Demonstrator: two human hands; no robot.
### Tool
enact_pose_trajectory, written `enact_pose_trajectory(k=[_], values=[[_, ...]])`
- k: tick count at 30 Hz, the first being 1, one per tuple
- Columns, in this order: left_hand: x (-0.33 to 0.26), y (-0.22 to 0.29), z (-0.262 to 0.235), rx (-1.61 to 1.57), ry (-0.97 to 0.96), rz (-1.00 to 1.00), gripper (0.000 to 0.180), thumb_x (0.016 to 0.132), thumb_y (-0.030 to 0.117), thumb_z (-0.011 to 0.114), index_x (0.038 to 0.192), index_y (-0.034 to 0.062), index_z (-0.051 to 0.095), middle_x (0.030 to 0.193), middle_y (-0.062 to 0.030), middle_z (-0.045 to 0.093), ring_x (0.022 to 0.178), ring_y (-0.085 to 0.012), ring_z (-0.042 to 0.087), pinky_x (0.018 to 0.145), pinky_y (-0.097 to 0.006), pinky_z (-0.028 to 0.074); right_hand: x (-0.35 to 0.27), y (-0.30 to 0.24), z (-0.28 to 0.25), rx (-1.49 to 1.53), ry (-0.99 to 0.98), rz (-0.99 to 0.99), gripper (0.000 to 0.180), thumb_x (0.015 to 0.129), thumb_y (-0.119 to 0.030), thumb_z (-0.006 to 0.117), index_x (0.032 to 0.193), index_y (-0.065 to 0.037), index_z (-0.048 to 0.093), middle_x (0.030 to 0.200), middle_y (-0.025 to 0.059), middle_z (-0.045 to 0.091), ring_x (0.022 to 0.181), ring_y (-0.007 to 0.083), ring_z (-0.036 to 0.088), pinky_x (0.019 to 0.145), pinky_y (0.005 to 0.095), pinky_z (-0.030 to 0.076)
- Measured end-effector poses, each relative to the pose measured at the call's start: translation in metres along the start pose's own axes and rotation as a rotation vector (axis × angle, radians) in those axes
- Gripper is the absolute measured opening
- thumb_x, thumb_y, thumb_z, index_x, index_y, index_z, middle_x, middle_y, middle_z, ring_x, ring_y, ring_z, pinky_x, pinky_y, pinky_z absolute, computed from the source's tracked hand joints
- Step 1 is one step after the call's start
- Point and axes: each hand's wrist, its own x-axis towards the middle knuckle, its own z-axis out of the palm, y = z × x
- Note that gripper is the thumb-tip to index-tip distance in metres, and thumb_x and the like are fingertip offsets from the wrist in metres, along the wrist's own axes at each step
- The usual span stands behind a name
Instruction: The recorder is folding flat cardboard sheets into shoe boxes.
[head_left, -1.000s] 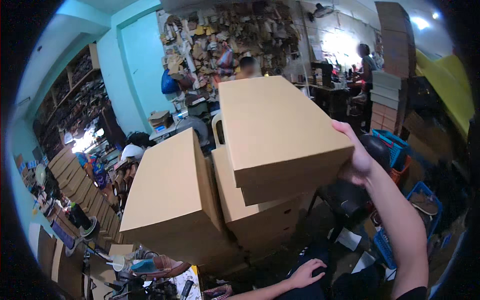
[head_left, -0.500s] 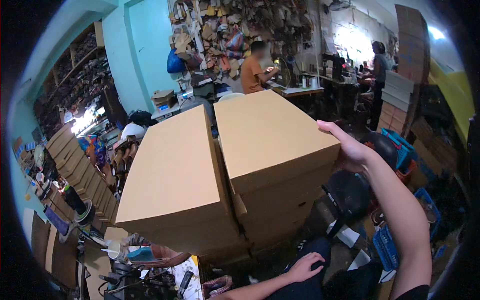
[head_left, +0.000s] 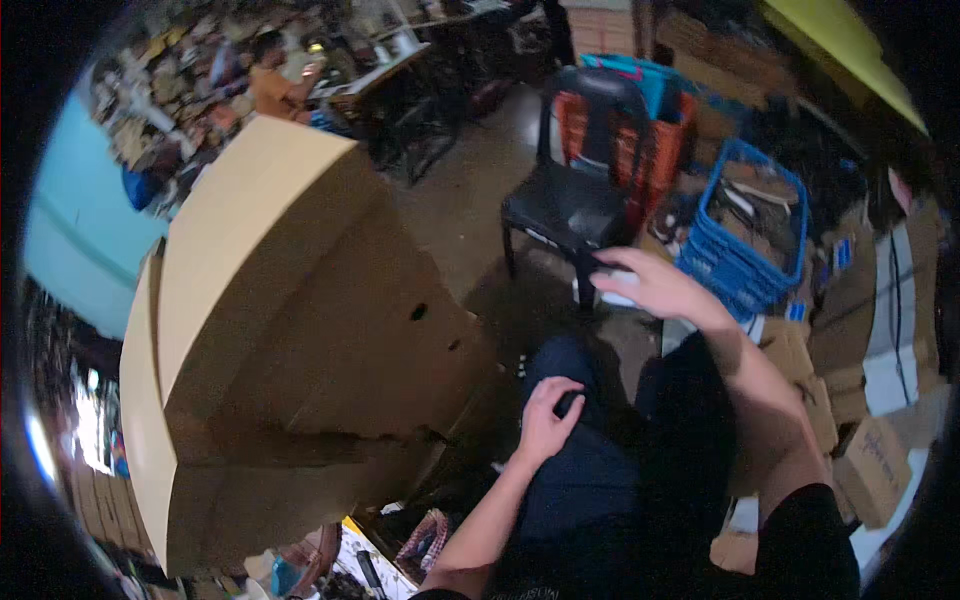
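My right hand [head_left: 655, 285] hangs in the air above the floor in front of a black plastic chair [head_left: 570, 205]. Its fingers are stretched out, with nothing seen in them. Resting on my dark-trousered leg [head_left: 585, 480] is my left hand [head_left: 548, 418], its fingers loosely bent and the thumb apart. To the left stands a tall brown cardboard box [head_left: 330, 290], with small dark holes in its side and a pale lid [head_left: 235, 215]. Part of another cardboard box [head_left: 140, 400] shows beyond it. Neither hand touches the boxes.
A blue plastic crate [head_left: 690, 268] holding shoe-like pieces stands right of the chair, with an orange crate [head_left: 685, 125] behind it. Cut cardboard [head_left: 870, 470] crowds the right side. A person in an orange shirt [head_left: 275, 90] sits at a worktable [head_left: 375, 75] far off.
My right hand has let go of the cardboard box's corner and moved down toward the chair. The view has turned right and down. My left hand stays on my leg, its fingers more bent.
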Motion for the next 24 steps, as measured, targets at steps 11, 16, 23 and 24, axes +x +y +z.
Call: enact_pose_trajectory(k=[11,16,23,24], values=[[0.023,0.022,0.024,0.021,-0.181,0.017,0.016,0.089,0.007,0.076,0.105,0.0031,0.075,0.110,-0.0148,0.071,0.109,-0.0333,0.067,0.099,-0.040,0.051,-0.234,0.145,0.117,-0.399,0.476,0.263,0.065,0.094,-0.047,0.069,0.154,-0.027,0.052,0.172,0.0115,0.028,0.158,0.0431,0.023,0.125,0.0674,0.018],[0.058,0.057,0.071,0.130,-0.562,0.137,0.024,0.089,0.020,0.079,0.109,0.0065,0.075,0.112,-0.0117,0.072,0.107,-0.0326,0.065,0.097,-0.042,0.047,-0.256,0.159,0.119,-0.244,0.636,0.219,0.059,0.097,-0.043,0.069,0.150,-0.020,0.055,0.166,0.0131,0.039,0.154,0.0394,0.033,0.124,0.0612,0.029],[0.073,0.048,0.103,0.560,-0.764,0.362,0.031,0.090,0.036,0.078,0.109,0.0114,0.078,0.109,-0.0062,0.075,0.109,-0.0277,0.066,0.095,-0.042,0.043,-0.363,0.196,0.148,-0.231,0.845,0.705,0.077,0.089,-0.034,0.079,0.152,-0.002,0.048,0.156,0.0231,0.047,0.145,0.0406,0.044,0.123,0.0507,0.033],[0.075,0.047,0.104,0.569,-0.762,0.349,0.031,0.090,0.036,0.078,0.109,0.0114,0.078,0.109,-0.0062,0.075,0.109,-0.0277,0.066,0.095,-0.042,0.043,-0.380,0.199,0.154,-0.390,0.849,0.823,0.086,0.085,-0.035,0.082,0.155,0.000,0.043,0.158,0.0246,0.045,0.147,0.0420,0.041,0.124,0.0518,0.031]])
